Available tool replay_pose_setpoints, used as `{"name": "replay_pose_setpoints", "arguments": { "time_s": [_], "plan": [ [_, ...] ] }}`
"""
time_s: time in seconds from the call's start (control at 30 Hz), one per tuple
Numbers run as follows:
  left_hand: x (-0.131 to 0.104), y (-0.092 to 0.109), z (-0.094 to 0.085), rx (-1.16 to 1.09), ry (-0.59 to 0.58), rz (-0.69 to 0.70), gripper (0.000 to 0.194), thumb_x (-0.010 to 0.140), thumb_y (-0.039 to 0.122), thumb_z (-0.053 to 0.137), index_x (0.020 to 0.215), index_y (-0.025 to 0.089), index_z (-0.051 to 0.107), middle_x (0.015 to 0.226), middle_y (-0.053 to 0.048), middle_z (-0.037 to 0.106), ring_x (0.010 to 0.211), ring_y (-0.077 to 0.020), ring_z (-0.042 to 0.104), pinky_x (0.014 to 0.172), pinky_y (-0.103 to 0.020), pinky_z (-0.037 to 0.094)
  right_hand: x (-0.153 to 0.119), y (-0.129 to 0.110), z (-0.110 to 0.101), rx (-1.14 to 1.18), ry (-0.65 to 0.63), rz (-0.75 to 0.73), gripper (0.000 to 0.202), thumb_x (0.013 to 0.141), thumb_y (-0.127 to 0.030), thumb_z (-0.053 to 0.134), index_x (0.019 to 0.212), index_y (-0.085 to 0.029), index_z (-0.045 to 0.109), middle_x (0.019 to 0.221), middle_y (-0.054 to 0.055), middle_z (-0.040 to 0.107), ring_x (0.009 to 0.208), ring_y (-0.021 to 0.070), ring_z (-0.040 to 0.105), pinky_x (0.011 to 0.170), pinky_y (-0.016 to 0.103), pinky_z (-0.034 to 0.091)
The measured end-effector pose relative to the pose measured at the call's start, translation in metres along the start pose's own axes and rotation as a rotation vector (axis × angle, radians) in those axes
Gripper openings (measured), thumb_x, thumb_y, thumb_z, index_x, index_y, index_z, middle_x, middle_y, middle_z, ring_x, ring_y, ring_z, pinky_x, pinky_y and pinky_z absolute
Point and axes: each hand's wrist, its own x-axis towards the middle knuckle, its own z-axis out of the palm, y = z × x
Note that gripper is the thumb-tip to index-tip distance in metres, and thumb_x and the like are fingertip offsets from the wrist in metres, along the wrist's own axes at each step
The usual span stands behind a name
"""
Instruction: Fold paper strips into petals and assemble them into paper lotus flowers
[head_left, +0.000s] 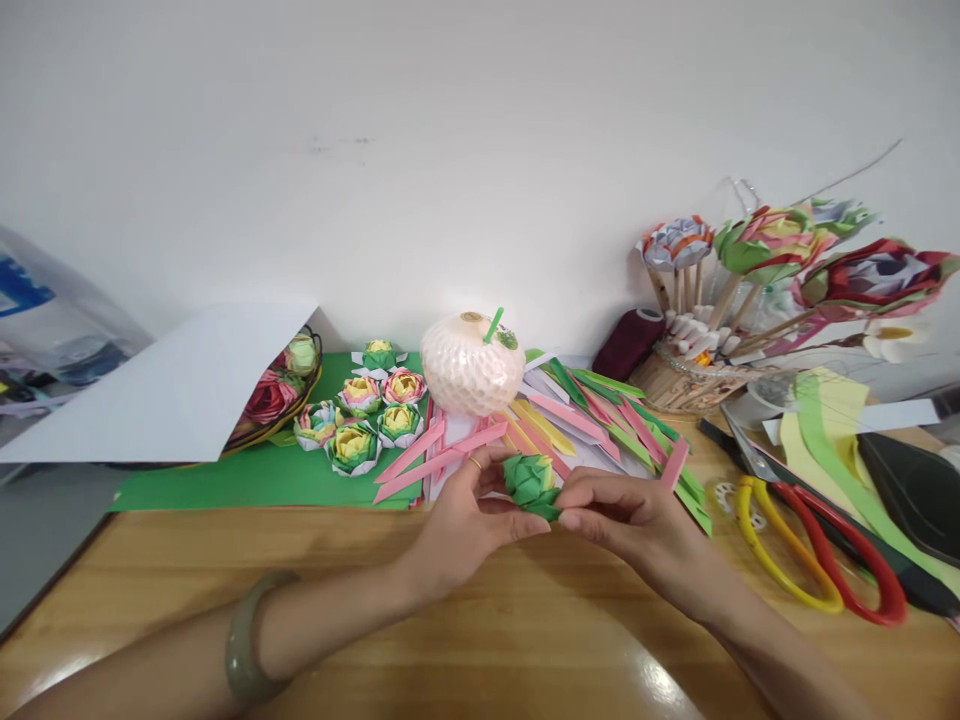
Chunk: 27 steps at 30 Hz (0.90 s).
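We have the flower (529,480), green petals around a yellowish heart, held up between both hands near the middle of the view, above the near edge of the strips (589,418). The left hand (465,515) cradles it from its side, thumb along the underside and fingers behind. The right hand (641,510) pinches a low outer petal between thumb and forefinger. Neither hand is free.

It looks like folded paper, so we judge it very light, with little slip, springy at the creases and easily crushed or torn at the petal tips. We would take it low around the base, where the layers bunch and should be stiffest, and move single petals with only a fingertip pinch.

Just beyond stands the white ball (469,370) with its green straw (493,325). To its left, six finished-looking blooms (354,447) sit on a green sheet (247,490); farther left, a white sheet (187,390) partly covers a basket (319,365). On the right we see the dark spool (628,343), a pot (686,388) of stemmed flowers, and scissors (814,548) on the wooden surface (465,640).
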Motion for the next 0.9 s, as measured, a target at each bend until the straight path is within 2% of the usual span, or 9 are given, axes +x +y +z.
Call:
{"name": "replay_pose_setpoints", "arguments": {
  "time_s": [0.2, 0.47, 0.7, 0.9],
  "plan": [
    [-0.0005, -0.0009, 0.0000, -0.025, -0.033, 0.000, 0.050, 0.057, 0.021, 0.078, 0.098, 0.019, 0.051, 0.097, -0.005, 0.065, 0.093, -0.0208, 0.060, 0.085, -0.037, 0.045, -0.0008, 0.0010, 0.0035, 0.044, 0.014, 0.053, 0.029, 0.073, -0.042, 0.065, 0.059, -0.018, 0.058, 0.058, -0.003, 0.054, 0.056, 0.0113, 0.049, 0.053, 0.023, 0.040],
    [0.0008, 0.0027, 0.0005, 0.017, 0.019, 0.011, 0.050, 0.055, 0.022, 0.078, 0.097, 0.018, 0.051, 0.097, -0.007, 0.065, 0.095, -0.0230, 0.059, 0.086, -0.039, 0.044, -0.0050, 0.0011, 0.0031, -0.251, -0.026, -0.112, 0.020, 0.089, -0.025, 0.045, 0.075, -0.019, 0.057, 0.074, 0.001, 0.060, 0.069, 0.0141, 0.056, 0.063, 0.024, 0.044],
    [0.0031, 0.0042, 0.0020, 0.034, 0.041, -0.010, 0.048, 0.056, 0.018, 0.076, 0.097, 0.016, 0.051, 0.093, -0.006, 0.063, 0.091, -0.0213, 0.059, 0.085, -0.038, 0.044, -0.0059, 0.0056, 0.0036, -0.395, -0.027, -0.196, 0.018, 0.090, -0.016, 0.040, 0.082, -0.019, 0.055, 0.077, 0.003, 0.060, 0.070, 0.0139, 0.057, 0.063, 0.024, 0.044],
    [0.0026, 0.0032, 0.0011, 0.061, 0.021, -0.004, 0.052, 0.058, 0.020, 0.076, 0.101, 0.015, 0.048, 0.098, -0.008, 0.062, 0.094, -0.0210, 0.058, 0.086, -0.037, 0.044, -0.0058, 0.0054, -0.0003, -0.404, -0.004, -0.170, 0.015, 0.087, -0.017, 0.046, 0.080, -0.020, 0.059, 0.075, 0.002, 0.063, 0.069, 0.0136, 0.058, 0.062, 0.023, 0.045]
  ]
}}
